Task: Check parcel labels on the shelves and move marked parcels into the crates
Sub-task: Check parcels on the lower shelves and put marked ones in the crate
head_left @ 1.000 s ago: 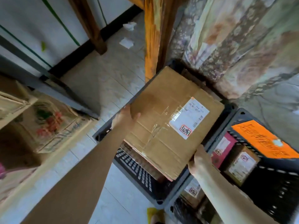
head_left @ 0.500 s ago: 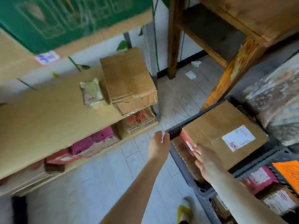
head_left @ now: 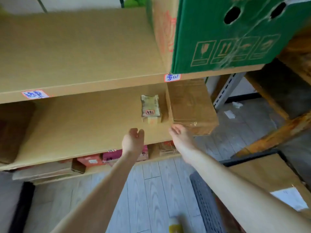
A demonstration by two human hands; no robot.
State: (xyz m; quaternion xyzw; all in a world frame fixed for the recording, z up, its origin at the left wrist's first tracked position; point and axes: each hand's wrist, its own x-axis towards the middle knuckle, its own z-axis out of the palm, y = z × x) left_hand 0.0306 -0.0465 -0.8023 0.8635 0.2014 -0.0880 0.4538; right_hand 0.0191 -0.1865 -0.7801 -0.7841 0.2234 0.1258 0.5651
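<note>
A small worn parcel (head_left: 150, 108) with a red-marked label lies on the middle shelf (head_left: 84, 125). Right beside it sits a plain brown box (head_left: 191, 105) that overhangs the shelf's front edge. My left hand (head_left: 133, 140) hovers open just in front of the small parcel and holds nothing. My right hand (head_left: 180, 133) is open too, its fingers close to the brown box's near left corner. At the lower right a large brown parcel with a white label (head_left: 269, 179) lies in a black crate (head_left: 203, 204).
A big green carton (head_left: 232, 34) stands on the top shelf (head_left: 75, 52), above the brown box. Red and pink parcels (head_left: 111, 155) fill the bottom shelf. A dark brown box (head_left: 13, 132) sits at the far left. A wooden table leg (head_left: 272, 132) stands right.
Both hands let go of the large brown parcel, which stays in the crate. My view swung left and up to the shelves, and both hands now reach toward the middle shelf.
</note>
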